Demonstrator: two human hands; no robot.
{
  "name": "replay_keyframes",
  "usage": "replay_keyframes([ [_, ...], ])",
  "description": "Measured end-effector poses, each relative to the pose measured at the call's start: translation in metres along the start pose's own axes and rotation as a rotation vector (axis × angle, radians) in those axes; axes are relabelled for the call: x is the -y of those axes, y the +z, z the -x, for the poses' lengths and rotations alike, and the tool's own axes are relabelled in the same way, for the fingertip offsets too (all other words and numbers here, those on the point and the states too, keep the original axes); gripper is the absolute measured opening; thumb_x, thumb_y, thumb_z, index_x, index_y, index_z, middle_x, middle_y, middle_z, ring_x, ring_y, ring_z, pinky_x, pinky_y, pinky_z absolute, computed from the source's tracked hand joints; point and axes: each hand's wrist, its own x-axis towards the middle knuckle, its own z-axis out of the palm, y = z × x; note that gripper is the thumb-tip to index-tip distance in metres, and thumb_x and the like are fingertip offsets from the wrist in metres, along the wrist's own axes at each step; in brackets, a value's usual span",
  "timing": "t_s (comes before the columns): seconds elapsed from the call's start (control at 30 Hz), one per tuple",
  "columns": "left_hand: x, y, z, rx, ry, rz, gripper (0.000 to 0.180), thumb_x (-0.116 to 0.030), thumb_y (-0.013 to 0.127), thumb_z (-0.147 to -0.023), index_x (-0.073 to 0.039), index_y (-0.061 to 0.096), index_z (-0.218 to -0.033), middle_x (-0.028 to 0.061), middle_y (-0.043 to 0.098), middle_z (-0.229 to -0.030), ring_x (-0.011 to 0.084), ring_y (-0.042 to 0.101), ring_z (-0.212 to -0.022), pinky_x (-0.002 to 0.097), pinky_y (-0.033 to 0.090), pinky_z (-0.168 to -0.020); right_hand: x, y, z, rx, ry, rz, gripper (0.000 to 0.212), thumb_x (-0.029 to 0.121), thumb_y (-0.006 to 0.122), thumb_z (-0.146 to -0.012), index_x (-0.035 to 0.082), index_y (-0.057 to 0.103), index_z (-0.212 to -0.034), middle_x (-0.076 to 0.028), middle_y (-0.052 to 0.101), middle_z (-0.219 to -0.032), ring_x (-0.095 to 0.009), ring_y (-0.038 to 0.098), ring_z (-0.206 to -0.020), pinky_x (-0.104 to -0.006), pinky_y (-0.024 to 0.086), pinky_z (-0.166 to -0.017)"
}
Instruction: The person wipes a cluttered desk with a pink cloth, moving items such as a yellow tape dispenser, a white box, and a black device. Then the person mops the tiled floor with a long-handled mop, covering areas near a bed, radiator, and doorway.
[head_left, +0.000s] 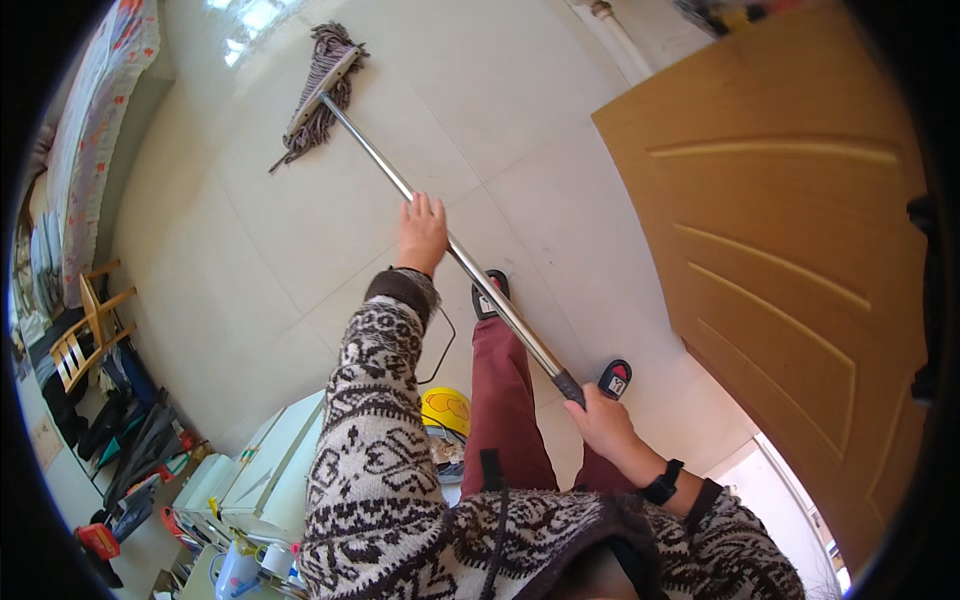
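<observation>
A string mop (380, 160) with a metal handle slants across the floor, its brown-grey strands spread on the tiles at the far left. My left hand (422, 235) is closed on the middle of the handle, its fingers laid over the metal and its thumb hidden. Lower and to the right, my right hand (602, 420) wraps round the dark grip at the handle's near end. My feet in dark slippers (615, 379) stand on either side of that end.
A brown wooden door (780, 200) stands along the right. At the left are a cloth-covered bed (105, 130) and a small wooden chair (95, 325). A yellow container (446, 410) and a pale cabinet (265, 465) stand beside my legs. Light tiles (270, 230) cover the floor.
</observation>
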Motion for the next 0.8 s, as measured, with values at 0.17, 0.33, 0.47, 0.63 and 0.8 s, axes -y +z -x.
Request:
replay_keyframes([
  [0.17,-0.052,-0.001,0.012,-0.007,0.115,0.003,0.049,-0.021,0.048,-0.089,-0.005,0.044,-0.135,0.0248,0.036,-0.142,0.0403,0.026,-0.137,0.0508,0.022,-0.110,-0.055,-0.017,0.029,-0.082,-0.036,0.016,0.037,0.037,0.057,-0.088,0.002,0.048,-0.096,-0.023,0.064,-0.079,-0.044,0.061,-0.073,-0.0523,0.048,-0.065],
  [0.33,-0.076,-0.004,0.016,0.024,0.192,0.053,0.049,-0.025,0.050,-0.087,-0.002,0.048,-0.130,0.0257,0.044,-0.134,0.0413,0.032,-0.131,0.0542,0.030,-0.102,-0.085,-0.031,0.038,-0.069,-0.004,0.061,0.037,0.037,0.060,-0.086,0.003,0.050,-0.095,-0.024,0.063,-0.075,-0.045,0.061,-0.072,-0.0512,0.048,-0.065],
  [0.47,-0.144,-0.006,0.061,0.066,0.304,0.077,0.052,-0.033,0.054,-0.085,-0.002,0.050,-0.127,0.0239,0.048,-0.128,0.0391,0.037,-0.127,0.0588,0.031,-0.098,-0.132,-0.038,0.093,-0.053,0.145,0.128,0.043,0.040,0.066,-0.079,0.003,0.051,-0.094,-0.023,0.063,-0.073,-0.044,0.061,-0.072,-0.0511,0.048,-0.065],
  [0.63,-0.256,0.011,0.188,0.168,0.754,0.291,0.069,-0.025,0.055,-0.078,0.008,0.037,-0.136,0.0259,0.043,-0.133,0.0388,0.044,-0.122,0.0684,0.023,-0.098,-0.217,0.005,0.257,-0.007,0.400,0.201,0.034,0.031,0.071,-0.072,0.003,0.052,-0.074,-0.020,0.061,-0.067,-0.042,0.060,-0.067,-0.0520,0.046,-0.062],
  [0.8,-0.319,0.031,0.255,0.576,1.220,0.502,0.026,-0.023,0.063,-0.071,-0.003,0.070,-0.085,0.0154,0.068,-0.088,0.0319,0.065,-0.089,0.0487,0.048,-0.080,-0.281,0.062,0.412,0.152,0.721,0.231,0.032,0.033,0.067,-0.075,0.005,0.054,-0.079,-0.021,0.062,-0.071,-0.041,0.061,-0.071,-0.0511,0.046,-0.064],
])
